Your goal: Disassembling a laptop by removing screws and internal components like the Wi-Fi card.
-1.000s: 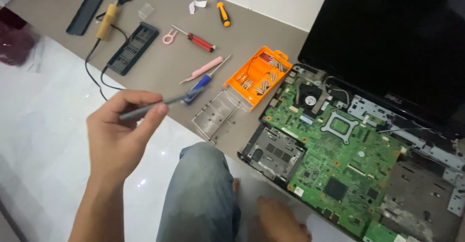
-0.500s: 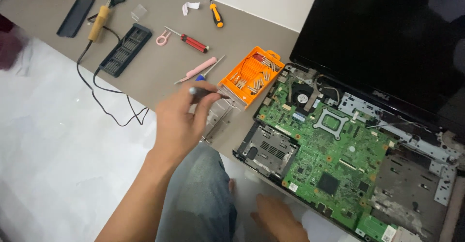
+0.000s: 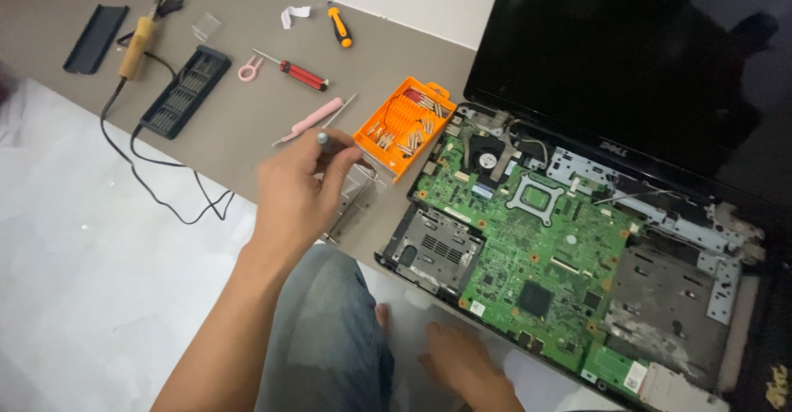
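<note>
My left hand [image 3: 297,193] is shut on a thin screwdriver [image 3: 323,140] with a bluish cap, its tip pointing toward the orange bit case [image 3: 404,123]. The hand hovers over a clear plastic lid [image 3: 348,207] on the grey mat. Just to the right lies an opened laptop with its green motherboard [image 3: 528,247] exposed and its black screen [image 3: 643,65] tilted back. My right hand [image 3: 466,367] rests flat beside my knee, close to the laptop's front edge, holding nothing.
On the grey mat [image 3: 247,131] lie a red-handled screwdriver [image 3: 301,75], a small orange screwdriver [image 3: 339,27], a pink pry tool [image 3: 311,119], a black bit tray [image 3: 186,90], a soldering iron [image 3: 136,45] with a black cord, and a black cover [image 3: 96,37]. White floor lies to the left.
My left hand has carried the screwdriver right and forward, from over the white floor to beside the orange bit case. My right hand has stayed by the laptop's front edge.
</note>
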